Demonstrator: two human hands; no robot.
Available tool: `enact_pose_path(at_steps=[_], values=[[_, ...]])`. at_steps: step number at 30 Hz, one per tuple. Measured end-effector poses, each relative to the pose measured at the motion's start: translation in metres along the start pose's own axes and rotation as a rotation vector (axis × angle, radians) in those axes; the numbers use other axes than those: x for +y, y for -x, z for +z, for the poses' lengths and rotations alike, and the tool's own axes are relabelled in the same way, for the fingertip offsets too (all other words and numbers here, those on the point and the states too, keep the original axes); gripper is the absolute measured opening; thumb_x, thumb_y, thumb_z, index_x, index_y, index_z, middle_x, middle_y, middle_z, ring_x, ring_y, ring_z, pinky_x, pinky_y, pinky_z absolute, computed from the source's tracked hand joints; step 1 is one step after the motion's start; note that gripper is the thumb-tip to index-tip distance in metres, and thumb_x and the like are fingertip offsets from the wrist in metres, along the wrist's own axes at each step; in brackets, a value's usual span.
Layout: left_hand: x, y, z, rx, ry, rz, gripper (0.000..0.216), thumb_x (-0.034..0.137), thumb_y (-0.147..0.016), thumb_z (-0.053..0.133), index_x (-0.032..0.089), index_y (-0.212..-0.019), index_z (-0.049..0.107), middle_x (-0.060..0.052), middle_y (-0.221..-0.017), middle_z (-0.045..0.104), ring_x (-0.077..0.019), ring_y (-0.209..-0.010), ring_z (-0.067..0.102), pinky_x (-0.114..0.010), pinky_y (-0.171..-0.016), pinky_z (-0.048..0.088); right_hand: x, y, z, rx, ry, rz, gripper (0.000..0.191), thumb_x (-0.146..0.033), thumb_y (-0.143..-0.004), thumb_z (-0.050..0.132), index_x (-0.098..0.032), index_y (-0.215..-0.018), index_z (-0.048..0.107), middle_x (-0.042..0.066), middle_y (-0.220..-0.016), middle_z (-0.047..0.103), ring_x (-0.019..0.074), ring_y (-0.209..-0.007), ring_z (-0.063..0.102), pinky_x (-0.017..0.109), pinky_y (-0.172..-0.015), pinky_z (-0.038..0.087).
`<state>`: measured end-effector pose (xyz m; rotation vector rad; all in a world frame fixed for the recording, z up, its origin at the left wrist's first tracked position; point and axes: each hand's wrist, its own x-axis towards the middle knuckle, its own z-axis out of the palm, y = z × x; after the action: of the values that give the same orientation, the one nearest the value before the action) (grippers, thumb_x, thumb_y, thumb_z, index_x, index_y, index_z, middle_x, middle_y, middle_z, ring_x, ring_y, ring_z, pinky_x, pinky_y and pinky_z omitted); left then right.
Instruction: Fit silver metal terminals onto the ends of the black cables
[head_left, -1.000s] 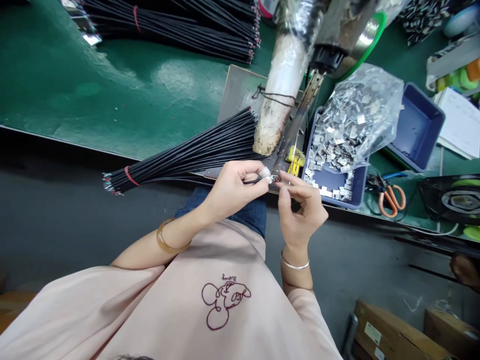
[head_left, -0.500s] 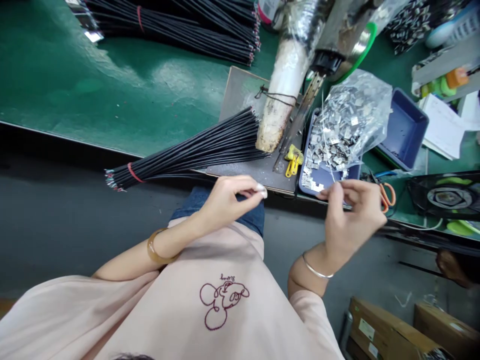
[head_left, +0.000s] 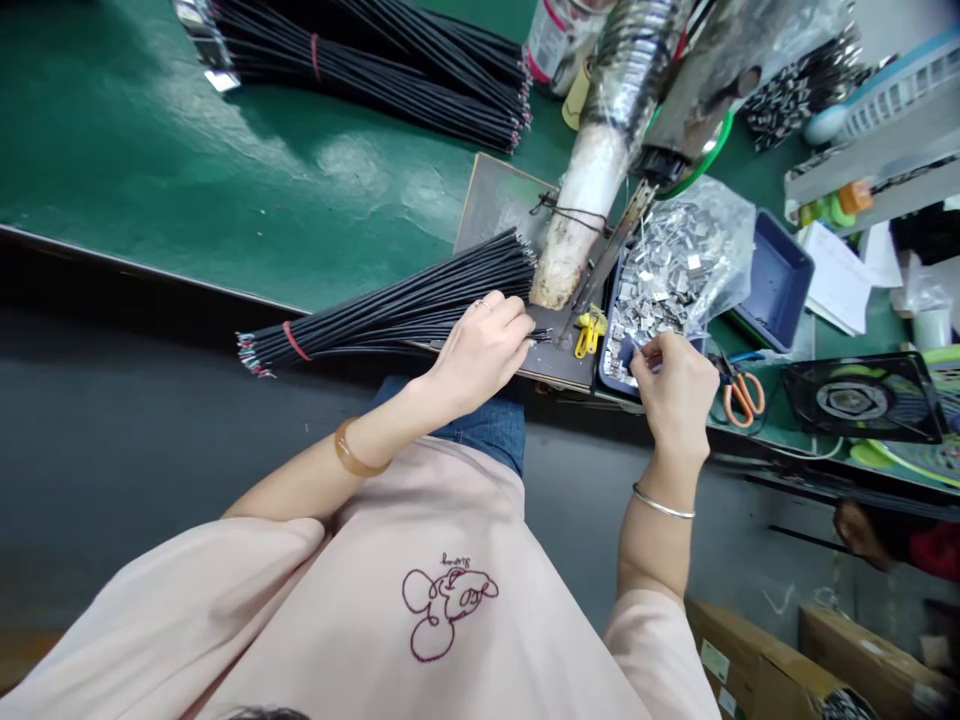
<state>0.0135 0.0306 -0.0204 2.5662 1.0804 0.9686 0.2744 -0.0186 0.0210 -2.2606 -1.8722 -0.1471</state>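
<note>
My left hand (head_left: 487,345) lies over the near side of a bundle of black cables (head_left: 405,290). Its fingers are curled round cables whose stripped tips stick out past the fingertips. A red band ties the bundle's left end. Over the front of a blue tray (head_left: 611,375), my right hand (head_left: 675,385) has thumb and forefinger pinched together; what lies between them is too small to make out. Small metal connectors (head_left: 652,290) fill the tray, partly inside a clear plastic bag (head_left: 731,240). A soldering iron (head_left: 611,240) points down between the hands.
A white duct pipe (head_left: 574,220) hangs over the grey board (head_left: 480,200). Beside the tray are a yellow clip-like piece (head_left: 589,335), orange-handled scissors (head_left: 744,400), another blue tray (head_left: 780,275) and a black fan (head_left: 862,398). More black cables (head_left: 390,80) lie at the back.
My left hand has moved up from the table's edge onto the cables and closed there. My right hand has shifted left, down to the connectors in the tray. The view has turned slightly.
</note>
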Motion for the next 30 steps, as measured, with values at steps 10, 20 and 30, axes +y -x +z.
enact_pose_path(at_steps=[10, 20, 30], values=[[0.013, 0.007, -0.008, 0.107, 0.1, 0.037, 0.023, 0.015, -0.096, 0.051, 0.016, -0.082, 0.068, -0.008, -0.085, 0.068, -0.0221, -0.083, 0.057, -0.036, -0.077, 0.047, -0.019, 0.027, -0.009, 0.385, -0.507, 0.131, 0.015, -0.026, -0.081, 0.066, -0.022, -0.073, 0.054, -0.001, -0.075, 0.064, 0.0115, -0.059, 0.057, 0.027, -0.057, 0.048], [0.03, 0.004, -0.022, 0.121, 0.364, 0.033, 0.015, 0.012, -0.092, 0.054, 0.015, -0.09, 0.069, -0.001, -0.067, 0.063, -0.0113, -0.059, 0.051, -0.024, -0.06, 0.041, -0.09, 0.059, 0.001, 0.444, -0.901, 0.028, 0.004, -0.023, -0.088, 0.068, -0.023, -0.084, 0.068, 0.002, -0.092, 0.072, 0.0174, -0.085, 0.073, 0.034, -0.072, 0.063], [0.034, 0.005, -0.022, -0.038, 0.669, -0.237, 0.01, 0.015, -0.087, 0.061, 0.014, -0.084, 0.07, 0.001, -0.067, 0.064, -0.007, -0.052, 0.043, -0.021, -0.052, 0.035, -0.093, 0.058, 0.012, 0.143, -1.082, 0.076, 0.006, -0.026, -0.088, 0.068, -0.022, -0.085, 0.072, 0.004, -0.097, 0.074, 0.0146, -0.091, 0.072, 0.027, -0.074, 0.062]])
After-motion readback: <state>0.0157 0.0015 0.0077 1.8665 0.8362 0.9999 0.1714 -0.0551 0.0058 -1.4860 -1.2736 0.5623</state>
